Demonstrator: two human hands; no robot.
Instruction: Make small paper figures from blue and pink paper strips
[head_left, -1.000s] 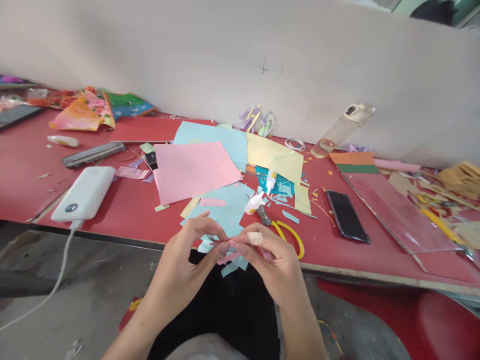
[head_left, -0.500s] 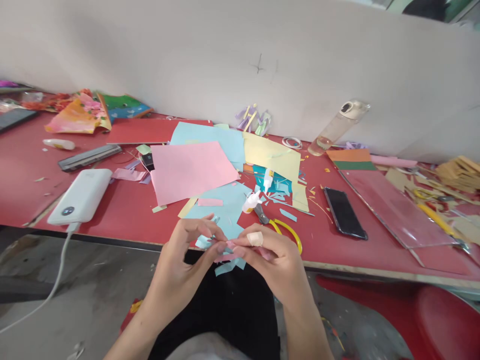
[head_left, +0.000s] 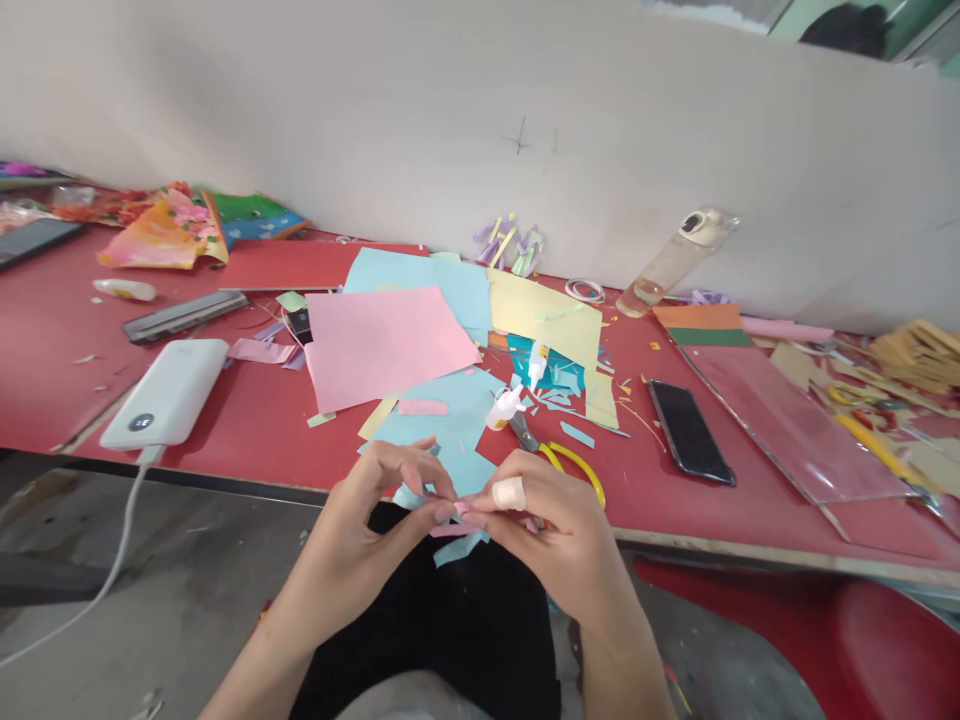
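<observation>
My left hand [head_left: 386, 525] and my right hand [head_left: 551, 525] meet at the fingertips over the table's front edge. Between them they pinch a small strip of pink paper [head_left: 461, 509]. A plaster wraps one finger of my right hand. Pale blue paper strips [head_left: 459, 550] hang below the fingertips, and part of them is hidden behind the hands. Just beyond lie a light blue sheet [head_left: 442, 430], a small white glue bottle [head_left: 504, 408] and yellow-handled scissors [head_left: 574, 468].
A large pink sheet [head_left: 386, 345] and a yellow sheet [head_left: 544, 310] lie farther back. At left is a white power bank [head_left: 165, 395] with a cable. A phone [head_left: 690, 430], a clear bottle [head_left: 667, 262] and a plastic folder [head_left: 795, 420] are on the right.
My fingertips have shifted slightly on the pink strip, and both hands stay pinched together. The whole view has moved a little.
</observation>
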